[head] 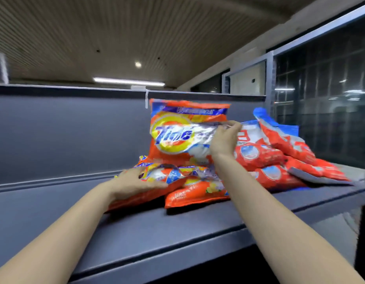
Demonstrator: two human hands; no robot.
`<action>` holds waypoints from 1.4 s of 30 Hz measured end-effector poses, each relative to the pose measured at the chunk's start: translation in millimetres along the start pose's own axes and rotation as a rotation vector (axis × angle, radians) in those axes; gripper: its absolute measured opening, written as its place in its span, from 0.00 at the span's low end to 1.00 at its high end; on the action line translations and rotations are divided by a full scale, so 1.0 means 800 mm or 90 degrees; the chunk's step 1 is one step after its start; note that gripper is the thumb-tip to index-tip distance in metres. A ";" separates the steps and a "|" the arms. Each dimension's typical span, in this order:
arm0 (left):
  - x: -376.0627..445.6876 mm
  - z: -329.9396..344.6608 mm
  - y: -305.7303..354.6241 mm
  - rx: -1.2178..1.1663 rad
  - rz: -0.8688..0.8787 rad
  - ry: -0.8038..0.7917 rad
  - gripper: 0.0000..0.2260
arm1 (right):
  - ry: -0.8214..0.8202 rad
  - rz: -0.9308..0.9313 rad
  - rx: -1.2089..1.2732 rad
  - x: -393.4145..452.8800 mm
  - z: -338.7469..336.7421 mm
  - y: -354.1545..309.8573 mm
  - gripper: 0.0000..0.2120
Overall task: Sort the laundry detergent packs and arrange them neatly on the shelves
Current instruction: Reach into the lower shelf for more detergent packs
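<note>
An orange detergent pack [177, 132] with a yellow and blue logo stands upright on the dark grey shelf [136, 226]. My right hand [225, 139] pinches its right edge. Beneath it lie flat orange packs [196, 192] of the same kind. My left hand [134, 182] rests on the leftmost flat orange pack [157, 177], fingers spread over it. To the right, a heap of red and blue packs [280, 156] leans against itself.
The shelf's grey back panel [64, 132] rises behind the packs, with a white tie [146, 99] on its top rail. A metal frame and mesh wall [320, 99] close the right side. Bare shelf surface stretches to the left.
</note>
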State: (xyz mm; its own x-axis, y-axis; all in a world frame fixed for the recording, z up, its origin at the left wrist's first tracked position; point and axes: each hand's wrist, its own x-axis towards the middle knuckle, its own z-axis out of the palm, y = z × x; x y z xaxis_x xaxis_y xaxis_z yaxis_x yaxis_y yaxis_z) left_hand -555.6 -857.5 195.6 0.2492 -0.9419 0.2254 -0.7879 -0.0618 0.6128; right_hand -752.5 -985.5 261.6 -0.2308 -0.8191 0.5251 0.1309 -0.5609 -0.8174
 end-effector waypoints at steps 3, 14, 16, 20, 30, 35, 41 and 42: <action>-0.003 -0.006 0.005 0.117 -0.079 0.113 0.41 | -0.177 -0.087 -0.250 0.002 0.027 0.029 0.22; -0.016 0.006 0.025 0.187 -0.147 0.182 0.23 | -0.606 -0.146 -0.353 -0.027 0.001 0.054 0.22; -0.022 0.011 0.026 0.146 -0.131 0.191 0.21 | -0.629 -0.144 -0.360 -0.031 -0.010 0.053 0.25; -0.033 0.015 0.033 0.160 -0.151 0.259 0.22 | -0.600 -0.159 -0.338 -0.040 -0.028 0.047 0.23; -0.091 0.002 0.047 0.230 -0.199 0.383 0.10 | -0.578 -0.223 -0.253 -0.090 -0.058 0.029 0.16; -0.145 -0.008 0.038 0.282 -0.200 0.399 0.10 | -0.570 -0.258 -0.275 -0.134 -0.066 0.022 0.16; -0.227 -0.024 0.020 0.323 -0.180 0.423 0.11 | -0.567 -0.273 -0.280 -0.204 -0.079 0.006 0.16; -0.242 -0.027 0.018 0.324 -0.176 0.426 0.12 | -0.562 -0.276 -0.278 -0.219 -0.083 0.001 0.16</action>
State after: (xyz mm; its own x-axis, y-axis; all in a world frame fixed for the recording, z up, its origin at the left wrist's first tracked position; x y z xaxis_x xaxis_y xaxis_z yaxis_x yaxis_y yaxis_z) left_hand -602.6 -668.5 177.1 0.6200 -0.4901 0.6127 -0.7655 -0.5489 0.3356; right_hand -775.7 -835.0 153.2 0.6255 -0.4562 0.6329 -0.1910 -0.8761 -0.4427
